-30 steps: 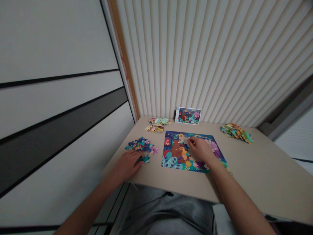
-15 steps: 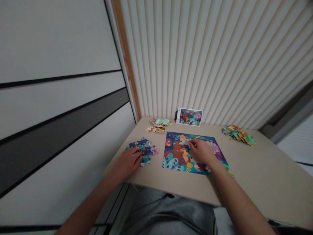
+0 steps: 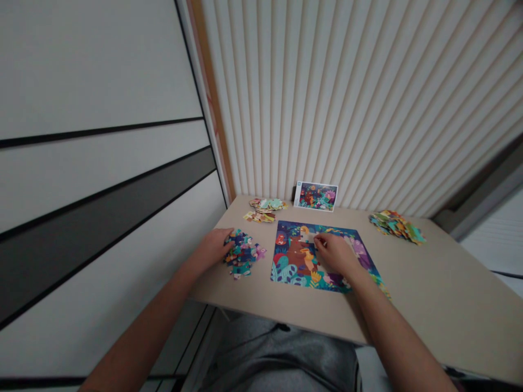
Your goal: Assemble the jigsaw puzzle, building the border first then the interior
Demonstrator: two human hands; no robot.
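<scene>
A partly assembled jigsaw puzzle (image 3: 288, 275) lies on the table, showing a brown bear, an orange animal and bright leaves, with bare gaps in its middle. My right hand (image 3: 337, 253) is over the upper middle of it, thumb and fingertips pinched together beside a gap. Whatever sits between those fingertips is too small to make out. To the left of the puzzle is a loose pile of dark blue, teal and purple puzzle pieces (image 3: 243, 253). My left hand (image 3: 210, 250) rests at that pile's left edge, fingers apart and curved around its side.
A picture card (image 3: 316, 196) of the full scene leans upright at the back of the table (image 3: 441, 294). Pale puzzle pieces (image 3: 263, 209) lie at the back left, and a mixed heap of pieces (image 3: 396, 226) at the back right. A pleated blind (image 3: 306, 98) rises behind.
My left hand has slid off the top of the loose pile to its left edge, uncovering more pieces. My right hand stays pinched over the puzzle, almost unmoved.
</scene>
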